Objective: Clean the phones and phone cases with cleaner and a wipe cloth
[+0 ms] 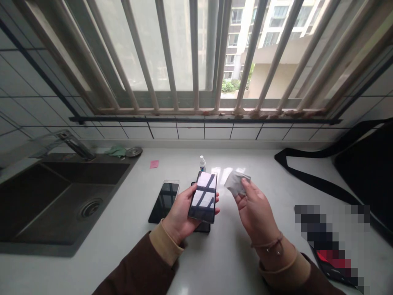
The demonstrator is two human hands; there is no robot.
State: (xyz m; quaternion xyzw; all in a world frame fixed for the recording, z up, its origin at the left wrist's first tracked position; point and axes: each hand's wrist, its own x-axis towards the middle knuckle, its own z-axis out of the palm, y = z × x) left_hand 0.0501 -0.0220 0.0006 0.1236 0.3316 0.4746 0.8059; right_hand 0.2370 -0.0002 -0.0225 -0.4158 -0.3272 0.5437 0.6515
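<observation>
Left hand [181, 209] curled round a phone [202, 196], thumb along the near-left edge, fingertips showing past the opposite edge. Screen faces up, window bars reflected in it. Phone sits in the palm above the counter [92, 254], over a dark flat object [205, 228]; whether the two touch, cannot tell.

Right hand [256, 205] pinches a grey cloth [236, 183], thumb on top, fingers beneath. Cloth is beside the phone, a clear gap between them, its free part spreading toward the screen.

Handling, as I judge it: the edge grip on the phone is sound, since it leaves nearly all the glass uncovered. Best to brace the back with the palm so pressure from above does not tip it. The cloth would serve better spread flat under several fingertips than pinched at one end; light, even pressure, fingernails off the glass. The reflections should help show up smears if the phone is tilted slightly.

Nearby: small white-capped bottle [202, 163] just beyond the phone's top edge, within reach of a careless knuckle. Second phone [164, 203] lies face up left of the held one.
</observation>
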